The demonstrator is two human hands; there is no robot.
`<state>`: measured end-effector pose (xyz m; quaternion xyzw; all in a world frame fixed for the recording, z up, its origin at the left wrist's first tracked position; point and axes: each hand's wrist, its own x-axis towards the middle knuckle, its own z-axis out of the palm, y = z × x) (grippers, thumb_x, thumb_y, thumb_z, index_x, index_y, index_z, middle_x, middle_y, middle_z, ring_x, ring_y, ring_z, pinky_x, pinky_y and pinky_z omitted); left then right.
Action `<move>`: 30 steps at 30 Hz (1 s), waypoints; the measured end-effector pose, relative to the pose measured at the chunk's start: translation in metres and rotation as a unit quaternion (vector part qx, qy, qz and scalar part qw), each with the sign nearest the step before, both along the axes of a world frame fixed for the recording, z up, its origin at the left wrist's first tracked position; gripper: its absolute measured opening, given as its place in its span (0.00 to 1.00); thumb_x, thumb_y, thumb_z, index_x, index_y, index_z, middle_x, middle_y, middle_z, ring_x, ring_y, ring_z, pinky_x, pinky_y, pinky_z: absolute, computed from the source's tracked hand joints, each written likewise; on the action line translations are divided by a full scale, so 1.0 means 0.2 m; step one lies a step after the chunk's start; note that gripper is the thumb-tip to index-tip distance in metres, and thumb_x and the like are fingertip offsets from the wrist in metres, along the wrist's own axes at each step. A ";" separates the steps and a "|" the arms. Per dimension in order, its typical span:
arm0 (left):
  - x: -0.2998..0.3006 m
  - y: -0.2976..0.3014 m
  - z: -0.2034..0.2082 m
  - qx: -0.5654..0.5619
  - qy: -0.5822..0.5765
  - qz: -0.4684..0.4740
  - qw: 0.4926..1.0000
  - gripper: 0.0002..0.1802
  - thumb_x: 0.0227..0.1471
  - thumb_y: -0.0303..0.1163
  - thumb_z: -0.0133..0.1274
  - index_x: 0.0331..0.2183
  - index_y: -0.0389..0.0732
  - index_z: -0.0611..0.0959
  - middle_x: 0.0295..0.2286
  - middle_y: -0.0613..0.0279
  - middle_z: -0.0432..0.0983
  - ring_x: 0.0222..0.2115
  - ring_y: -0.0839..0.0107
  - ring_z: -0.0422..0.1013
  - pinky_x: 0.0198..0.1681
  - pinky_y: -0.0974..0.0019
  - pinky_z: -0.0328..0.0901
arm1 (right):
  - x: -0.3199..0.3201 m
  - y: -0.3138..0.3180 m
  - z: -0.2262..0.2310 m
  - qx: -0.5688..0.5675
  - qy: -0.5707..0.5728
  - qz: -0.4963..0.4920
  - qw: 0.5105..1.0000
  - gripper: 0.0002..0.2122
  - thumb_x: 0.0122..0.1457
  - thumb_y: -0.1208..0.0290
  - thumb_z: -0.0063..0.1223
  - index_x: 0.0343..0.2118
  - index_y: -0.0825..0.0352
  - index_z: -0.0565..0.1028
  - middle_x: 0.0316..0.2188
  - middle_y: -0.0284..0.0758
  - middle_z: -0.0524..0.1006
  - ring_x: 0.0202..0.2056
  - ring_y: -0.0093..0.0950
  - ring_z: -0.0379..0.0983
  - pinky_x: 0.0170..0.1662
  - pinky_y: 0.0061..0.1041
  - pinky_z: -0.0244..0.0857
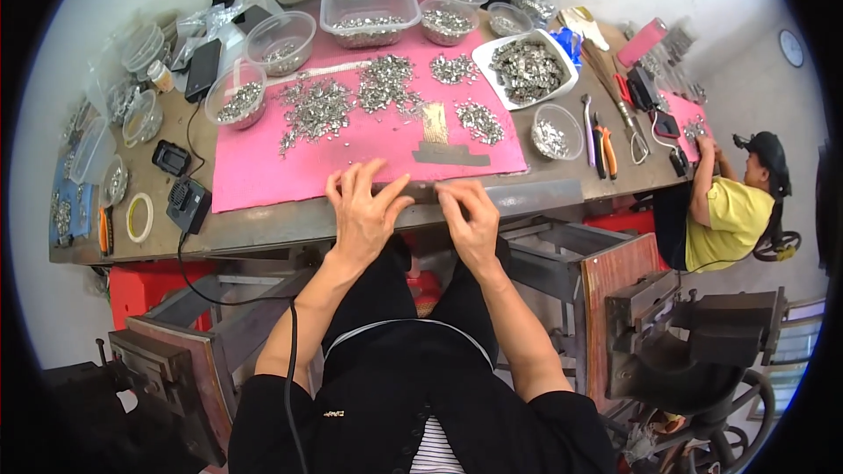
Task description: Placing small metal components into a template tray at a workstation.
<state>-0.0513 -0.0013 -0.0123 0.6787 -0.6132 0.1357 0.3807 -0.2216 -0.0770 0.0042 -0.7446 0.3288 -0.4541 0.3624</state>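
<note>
A short dark strip (422, 192) spans the gap between my hands at the table's front edge. My left hand (364, 208) has its thumb and index finger at the strip's left end, its other fingers spread over the pink mat (263, 162). My right hand (472, 221) pinches the right end, thumb against the fingers. Just beyond lies a flat dark grey bar (450, 155) with a block of narrow gold-coloured pieces (435, 123) against it. Piles of small silvery metal pieces (320, 110) are spread farther back on the mat.
Clear plastic tubs (371, 10) and a white dish (488, 54) of metal pieces stand behind. Pliers (604, 145) lie right; a black charger (187, 204) and tape roll (139, 217) left. A cable crosses my left arm. A person in yellow (729, 219) sits at the right end.
</note>
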 end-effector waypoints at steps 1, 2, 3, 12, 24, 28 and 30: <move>-0.01 0.02 -0.02 -0.002 0.009 -0.010 1.000 0.20 0.44 0.37 0.67 0.43 0.50 0.86 0.42 0.61 0.74 0.49 0.61 0.68 0.59 0.42 0.50 | 0.00 0.03 -0.02 -0.034 -0.003 -0.003 0.999 0.04 0.58 0.80 0.59 0.35 0.71 0.82 0.31 0.37 0.80 0.34 0.28 0.77 0.39 0.25 0.69; -0.02 0.03 -0.04 0.007 0.030 -0.017 0.999 0.20 0.44 0.35 0.67 0.43 0.48 0.86 0.41 0.62 0.74 0.48 0.62 0.68 0.58 0.42 0.50 | -0.01 0.02 -0.03 -0.032 -0.003 0.000 0.999 0.04 0.58 0.80 0.59 0.35 0.71 0.82 0.31 0.37 0.80 0.34 0.28 0.77 0.39 0.25 0.69; -0.03 0.03 -0.06 0.015 0.052 -0.022 0.998 0.19 0.44 0.34 0.67 0.42 0.47 0.86 0.40 0.62 0.74 0.47 0.63 0.69 0.58 0.42 0.50 | -0.02 0.00 -0.04 -0.045 0.022 0.015 0.999 0.02 0.58 0.81 0.59 0.33 0.71 0.82 0.29 0.37 0.79 0.33 0.29 0.77 0.37 0.26 0.68; 0.03 0.01 0.07 0.019 0.116 -0.038 0.992 0.16 0.52 0.32 0.62 0.45 0.46 0.82 0.38 0.61 0.77 0.43 0.62 0.72 0.56 0.50 0.54 | 0.39 -0.53 -0.02 -0.246 0.147 0.086 0.954 0.07 0.57 0.79 0.56 0.38 0.66 0.82 0.31 0.40 0.76 0.36 0.40 0.73 0.41 0.36 0.67; 0.40 -0.46 0.03 0.087 0.054 -0.009 0.995 0.07 0.51 0.33 0.62 0.34 0.45 0.86 0.31 0.63 0.76 0.39 0.61 0.70 0.47 0.54 0.57 | 0.39 -0.50 0.05 -0.164 0.203 0.115 0.958 0.04 0.54 0.75 0.60 0.30 0.69 0.77 0.29 0.41 0.78 0.35 0.41 0.75 0.42 0.40 0.66; 0.44 -0.47 0.01 0.076 0.016 -0.009 0.997 0.05 0.50 0.32 0.61 0.32 0.44 0.85 0.33 0.60 0.76 0.41 0.59 0.70 0.48 0.52 0.58 | 0.22 -0.35 0.10 0.022 0.100 0.130 0.986 0.06 0.59 0.75 0.58 0.34 0.72 0.77 0.26 0.40 0.80 0.29 0.30 0.78 0.35 0.29 0.71; 0.43 -0.49 -0.01 0.046 -0.033 -0.011 0.998 0.04 0.51 0.32 0.60 0.31 0.43 0.84 0.32 0.60 0.77 0.40 0.60 0.71 0.48 0.51 0.57 | 0.14 -0.25 0.08 0.046 0.092 0.139 0.985 0.04 0.60 0.78 0.57 0.35 0.72 0.76 0.29 0.39 0.79 0.30 0.29 0.76 0.37 0.27 0.70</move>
